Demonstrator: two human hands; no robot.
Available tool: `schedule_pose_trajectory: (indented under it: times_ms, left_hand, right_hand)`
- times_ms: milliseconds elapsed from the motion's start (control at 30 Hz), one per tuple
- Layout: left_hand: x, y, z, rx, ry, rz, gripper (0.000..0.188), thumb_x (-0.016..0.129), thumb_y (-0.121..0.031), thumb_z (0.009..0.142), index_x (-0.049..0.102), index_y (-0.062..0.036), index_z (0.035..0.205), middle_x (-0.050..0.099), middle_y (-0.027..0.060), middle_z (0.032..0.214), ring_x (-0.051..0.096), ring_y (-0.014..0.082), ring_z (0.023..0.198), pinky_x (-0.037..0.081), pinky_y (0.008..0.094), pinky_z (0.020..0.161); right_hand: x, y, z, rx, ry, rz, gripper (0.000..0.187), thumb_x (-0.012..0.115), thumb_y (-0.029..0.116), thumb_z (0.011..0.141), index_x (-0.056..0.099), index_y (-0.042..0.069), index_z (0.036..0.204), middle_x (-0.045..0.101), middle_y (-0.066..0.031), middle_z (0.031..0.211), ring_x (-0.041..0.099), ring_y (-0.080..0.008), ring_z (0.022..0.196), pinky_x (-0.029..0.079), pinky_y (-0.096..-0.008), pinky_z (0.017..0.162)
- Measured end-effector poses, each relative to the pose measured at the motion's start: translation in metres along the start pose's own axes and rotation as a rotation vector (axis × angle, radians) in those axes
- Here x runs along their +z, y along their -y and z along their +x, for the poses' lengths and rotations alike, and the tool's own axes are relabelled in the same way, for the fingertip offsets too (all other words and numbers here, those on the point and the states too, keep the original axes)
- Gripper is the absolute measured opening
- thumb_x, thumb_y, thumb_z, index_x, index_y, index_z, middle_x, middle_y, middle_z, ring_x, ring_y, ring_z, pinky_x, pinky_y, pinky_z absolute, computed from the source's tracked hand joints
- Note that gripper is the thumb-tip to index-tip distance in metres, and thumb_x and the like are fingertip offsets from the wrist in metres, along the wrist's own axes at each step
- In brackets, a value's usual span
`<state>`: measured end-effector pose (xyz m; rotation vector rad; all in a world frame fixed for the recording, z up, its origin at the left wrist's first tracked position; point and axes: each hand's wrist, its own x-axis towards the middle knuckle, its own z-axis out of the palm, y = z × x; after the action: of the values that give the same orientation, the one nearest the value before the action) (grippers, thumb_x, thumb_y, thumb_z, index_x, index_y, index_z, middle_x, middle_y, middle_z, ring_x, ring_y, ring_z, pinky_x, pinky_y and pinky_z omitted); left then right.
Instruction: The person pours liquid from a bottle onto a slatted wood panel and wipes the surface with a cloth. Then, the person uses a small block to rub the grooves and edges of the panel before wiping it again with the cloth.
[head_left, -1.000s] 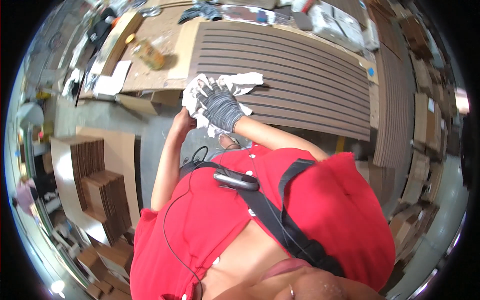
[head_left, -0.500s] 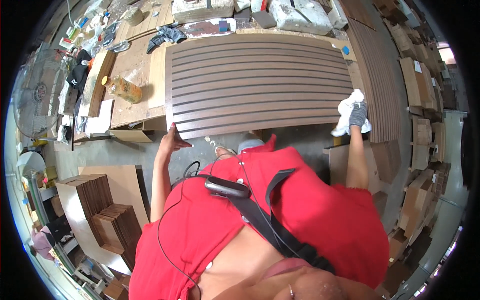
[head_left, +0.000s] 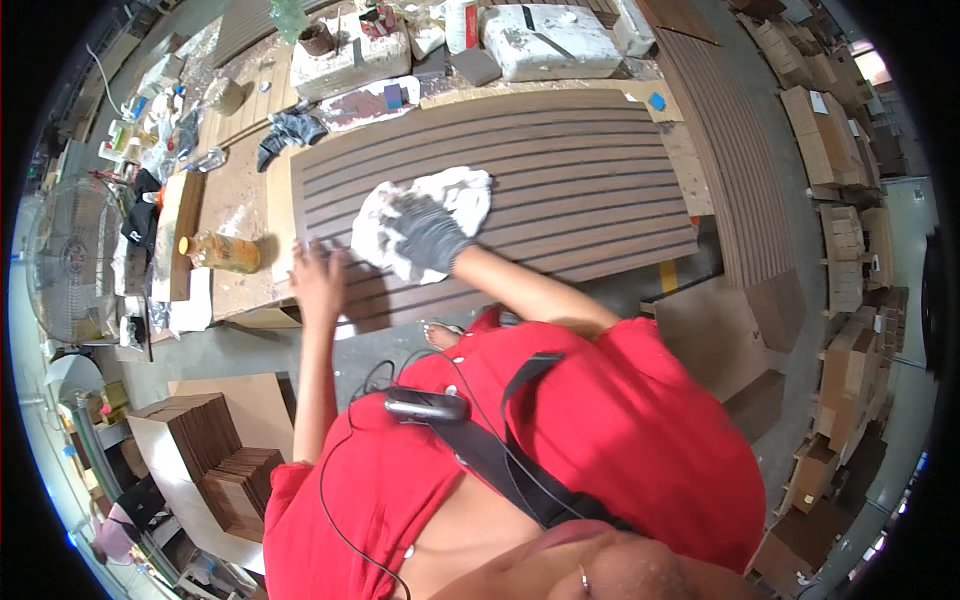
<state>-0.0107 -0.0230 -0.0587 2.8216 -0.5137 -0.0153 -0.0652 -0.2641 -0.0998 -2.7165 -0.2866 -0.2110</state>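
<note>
A brown slatted wood panel (head_left: 560,150) with dark grooves lies flat on the workbench in front of me. My right hand (head_left: 432,236), in a grey glove, presses a crumpled white cloth (head_left: 462,195) onto the panel's left half. Its fingertips are partly blurred and sunk in the folds. Bare, with fingers apart, my left hand (head_left: 318,275) rests at the panel's near left corner. Left of that hand, a bottle with a yellow cap (head_left: 222,252) lies on its side on the bench.
A dark glove (head_left: 290,135) and white blocks (head_left: 550,42) sit beyond the panel. A fan (head_left: 75,255) stands at far left. Another slatted panel (head_left: 725,165) runs along the right. Stacked boards (head_left: 205,440) stand below left, and cardboard boxes (head_left: 825,135) line the right side.
My right hand has carried the white cloth from the panel's right end leftward to its left half. My left hand has shifted onto the corner with fingers spread. The whole view has moved slightly.
</note>
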Motion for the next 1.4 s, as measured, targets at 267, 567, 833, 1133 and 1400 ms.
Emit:
schedule_pose_trajectory:
  times_ms: [267,567,833,1133,1400]
  left_hand:
    - [0.032,-0.037,0.008,0.036,-0.069,0.077,0.056,0.039,-0.041,0.101,0.031,-0.0139,0.15,0.021,0.0168,0.157,0.019,0.0329,0.146,0.009,0.0548,0.116]
    - [0.042,-0.048,0.021,-0.039,0.034,0.109,0.059,0.037,-0.044,0.101,0.029,-0.0125,0.151,0.021,0.0191,0.157,0.017,0.034,0.147,0.003,0.0583,0.115]
    - [0.027,-0.203,0.04,0.444,0.119,-0.681,0.058,0.05,-0.016,0.095,0.032,-0.0066,0.149,0.023,0.0194,0.157,0.02,0.0366,0.145,0.018,0.0457,0.116]
    - [0.056,-0.245,0.024,0.571,0.296,0.066,0.057,0.051,-0.044,0.094,0.037,-0.0322,0.149,0.013,0.0137,0.16,0.009,0.0371,0.147,0.008,0.0645,0.112]
    - [0.038,-0.168,0.047,0.494,0.198,-0.593,0.016,0.054,0.002,0.072,0.06,0.0,0.087,0.049,0.0219,0.133,0.048,0.0384,0.125,0.038,0.0458,0.105]
  right_hand:
    - [-0.125,-0.315,-0.133,0.707,-0.109,-0.629,0.031,0.045,0.02,0.092,0.059,0.007,0.117,0.059,-0.0156,0.122,0.057,-0.0319,0.114,0.043,-0.0409,0.098]
    - [-0.168,-0.333,-0.168,0.445,-0.277,-0.821,0.035,0.047,0.024,0.092,0.056,0.009,0.122,0.059,-0.0112,0.115,0.056,-0.0246,0.107,0.045,-0.0366,0.092]
    - [-0.091,-0.105,-0.066,0.088,0.076,0.389,0.054,0.055,0.027,0.087,0.047,0.005,0.135,0.049,-0.0236,0.137,0.049,-0.0324,0.127,0.04,-0.0411,0.104]
    - [-0.193,-0.418,-0.143,0.765,-0.597,-0.268,0.042,0.061,0.021,0.089,0.056,-0.001,0.125,0.061,-0.024,0.115,0.058,-0.0367,0.109,0.045,-0.0438,0.097]
    - [-0.174,-0.513,-0.183,0.802,-0.637,-0.203,0.052,0.073,0.014,0.079,0.056,-0.001,0.126,0.059,-0.0202,0.122,0.056,-0.0352,0.113,0.042,-0.0401,0.103]
